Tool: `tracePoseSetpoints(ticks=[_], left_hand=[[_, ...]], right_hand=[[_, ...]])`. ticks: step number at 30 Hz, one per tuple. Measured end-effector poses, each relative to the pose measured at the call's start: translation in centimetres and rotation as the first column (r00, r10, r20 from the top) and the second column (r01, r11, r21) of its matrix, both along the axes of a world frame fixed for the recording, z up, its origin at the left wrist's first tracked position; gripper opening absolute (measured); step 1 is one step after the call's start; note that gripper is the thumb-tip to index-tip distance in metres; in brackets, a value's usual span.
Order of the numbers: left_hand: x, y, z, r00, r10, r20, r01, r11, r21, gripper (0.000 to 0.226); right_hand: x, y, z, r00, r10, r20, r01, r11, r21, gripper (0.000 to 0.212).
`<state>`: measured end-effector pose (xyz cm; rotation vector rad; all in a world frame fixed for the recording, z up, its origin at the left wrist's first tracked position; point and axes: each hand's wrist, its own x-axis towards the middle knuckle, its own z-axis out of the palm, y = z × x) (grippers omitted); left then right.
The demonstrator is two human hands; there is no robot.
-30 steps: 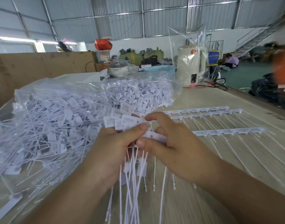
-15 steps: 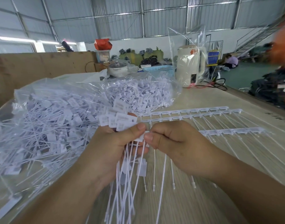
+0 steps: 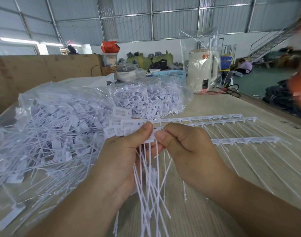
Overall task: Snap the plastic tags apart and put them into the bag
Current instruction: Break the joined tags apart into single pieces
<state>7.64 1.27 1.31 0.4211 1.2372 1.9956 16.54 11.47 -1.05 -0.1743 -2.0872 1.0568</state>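
Note:
My left hand [image 3: 119, 156] grips a bunch of separated white plastic tags [image 3: 125, 126], their heads fanned above my thumb and their thin tails hanging down over the table. My right hand [image 3: 185, 144] pinches the short remaining piece of a joined tag strip [image 3: 150, 138] right against my left thumb. A big clear bag [image 3: 49, 127] full of loose white tags lies to the left, touching my left hand. Three uncut tag strips [image 3: 245, 139] lie on the table to the right, tails pointing toward me.
The wooden table [image 3: 248, 168] runs to an edge at the right. At the back stand a cream kettle in a clear bag [image 3: 201, 69], a blue basket [image 3: 170, 73] and a pot [image 3: 125, 73]. A cardboard wall [image 3: 35, 69] is at back left.
The piece in my right hand has become shorter as tags passed to the left bunch. Both hands have risen slightly, and the hanging tails have shifted.

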Motion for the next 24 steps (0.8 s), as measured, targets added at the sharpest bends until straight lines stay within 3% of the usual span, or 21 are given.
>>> tracePoseSetpoints(ticks=[12,17,20,24], left_hand=[[-0.4,0.0,-0.2,0.994,-0.077,0.076,0.075,0.997,0.026,0.044],[-0.6,0.1,-0.5,0.989,-0.138,0.061,0.138,0.99,0.004,0.029],[-0.9,0.1,-0.1,0.994,-0.074,0.086,0.075,0.997,-0.007,0.022],[-2.3,-0.2,-0.2,0.998,0.036,-0.043,-0.038,0.998,-0.042,0.031]], right_hand=[[-0.2,-0.7,-0.2,0.993,0.043,-0.113,-0.055,0.993,-0.107,0.033],[-0.5,-0.6,-0.5,0.985,0.089,-0.145,-0.113,0.98,-0.164,0.034],[-0.4,-0.4,0.1,0.975,0.094,-0.202,-0.163,0.918,-0.361,0.034],[0.5,1.2,1.2,0.983,0.042,-0.178,-0.107,0.921,-0.374,0.038]])
